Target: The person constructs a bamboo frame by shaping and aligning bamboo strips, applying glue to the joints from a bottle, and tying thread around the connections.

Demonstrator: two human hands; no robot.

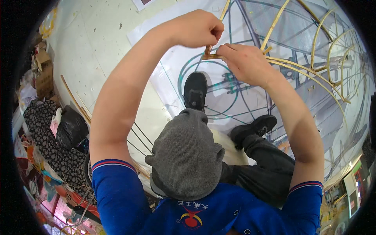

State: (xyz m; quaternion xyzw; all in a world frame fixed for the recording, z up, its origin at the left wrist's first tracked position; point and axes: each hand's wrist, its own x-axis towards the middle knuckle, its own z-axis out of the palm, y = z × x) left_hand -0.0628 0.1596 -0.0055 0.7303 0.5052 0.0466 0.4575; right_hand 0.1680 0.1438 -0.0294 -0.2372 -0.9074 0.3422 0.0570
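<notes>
My left hand (196, 28) is closed, pinching a thin upright bamboo strip (208, 49) just above a joint. My right hand (244, 62) grips the crossing bamboo strip (211, 57) at the same joint, fingertips almost touching the left hand. Both strips belong to a bamboo frame (309, 66) of curved ribs spreading to the right. The frame stands over a large paper drawing (235, 105) with dark lines on the floor. The joint itself is partly hidden by my fingers.
My grey cap (186, 156) and two black shoes (196, 90) (254, 127) show below the hands. Loose bamboo strips (78, 103) lie on the pale floor at left. A black bag (70, 127), patterned cloth (43, 133) and a cardboard box (44, 76) crowd the left edge.
</notes>
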